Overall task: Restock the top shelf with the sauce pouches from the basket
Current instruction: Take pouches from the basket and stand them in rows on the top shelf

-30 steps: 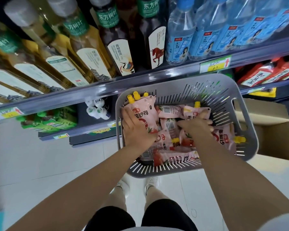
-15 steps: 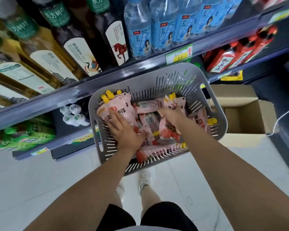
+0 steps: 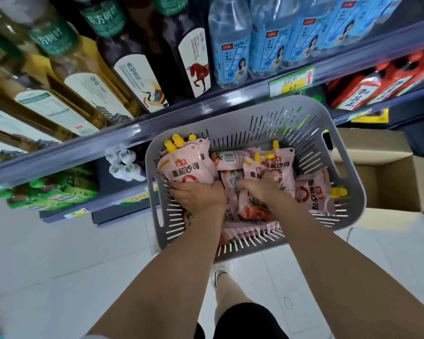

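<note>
A grey slotted basket (image 3: 260,118) stands on the floor against the shelving and holds several pink sauce pouches with yellow caps. My left hand (image 3: 198,195) grips the bottom of a stack of upright pouches (image 3: 187,168) at the basket's left side. My right hand (image 3: 261,188) holds a pouch (image 3: 277,167) in the middle, raised a little with its cap pointing away. Another pouch (image 3: 312,196) lies flat at the right. More pouches lie under both hands, partly hidden.
Just above the basket a shelf edge (image 3: 123,133) carries tea bottles (image 3: 142,77) and blue water bottles (image 3: 230,50). Red packs (image 3: 362,91) sit on a lower shelf at right. An open cardboard box (image 3: 387,177) stands right of the basket. White tiled floor (image 3: 59,265) spreads left.
Both hands have closed round pouches and drawn them up from the pile; the left stack stands more upright. The view has shifted slightly toward the shelf.
</note>
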A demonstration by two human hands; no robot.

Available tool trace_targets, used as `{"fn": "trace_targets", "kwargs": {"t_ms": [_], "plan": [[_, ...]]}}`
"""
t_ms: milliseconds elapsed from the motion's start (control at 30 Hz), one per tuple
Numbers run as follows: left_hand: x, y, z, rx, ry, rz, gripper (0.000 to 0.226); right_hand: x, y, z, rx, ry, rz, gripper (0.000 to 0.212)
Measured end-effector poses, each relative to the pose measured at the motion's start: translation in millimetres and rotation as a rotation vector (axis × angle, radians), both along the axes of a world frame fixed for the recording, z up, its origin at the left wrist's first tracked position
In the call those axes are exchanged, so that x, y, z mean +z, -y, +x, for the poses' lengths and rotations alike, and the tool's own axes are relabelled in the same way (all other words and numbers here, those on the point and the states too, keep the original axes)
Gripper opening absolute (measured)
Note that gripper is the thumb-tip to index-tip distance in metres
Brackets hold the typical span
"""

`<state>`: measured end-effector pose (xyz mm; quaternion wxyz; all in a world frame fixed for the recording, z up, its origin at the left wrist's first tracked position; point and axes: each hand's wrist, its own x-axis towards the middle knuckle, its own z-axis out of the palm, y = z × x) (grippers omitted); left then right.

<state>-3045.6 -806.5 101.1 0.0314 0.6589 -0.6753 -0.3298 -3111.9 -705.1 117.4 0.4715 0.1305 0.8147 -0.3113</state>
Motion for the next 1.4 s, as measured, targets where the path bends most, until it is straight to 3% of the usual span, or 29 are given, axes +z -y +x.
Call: {"fn": "trace_targets", "kwargs": {"t_ms": [67, 200, 400, 533, 667, 800, 967, 1267, 1400], "plan": [[-3, 0, 8, -0.082, -0.014, -0.032, 0.122, 0, 4, 3, 0.088, 0.009, 0.055, 0.135], [2, 2, 16, -0.125, -0.087, -0.07, 0.129, 3, 8, 3, 0.109, -0.016, 0.086, 0.135], [29, -9, 3, 0.0, -0.324, 0.211, 0.139, 9, 5, 1, 0.007, -0.106, 0.131, 0.112], [46, -22, 6, 0.0, -0.428, 0.258, 0.135, 29, 1, 2, -0.024, -0.178, 0.146, 0.1], [60, -18, 22, -0.263, -0.531, 0.168, 0.137, 58, 3, 7, -0.02, -0.29, 0.188, 0.096], [95, 0, 47, -0.524, -0.611, 0.11, 0.138, 92, 11, 22, -0.067, -0.383, 0.191, 0.105], [149, 46, 94, -0.691, -0.661, -0.037, 0.14, 152, 40, 62, -0.07, -0.518, 0.187, 0.106], [255, 185, 244, -0.531, -0.792, -0.389, 0.143, 299, 157, 200, 0.201, -0.909, -0.039, 0.109], [302, 252, 308, -0.456, -0.702, -0.573, 0.14, 357, 217, 254, 0.246, -1.035, -0.159, 0.11]]}}
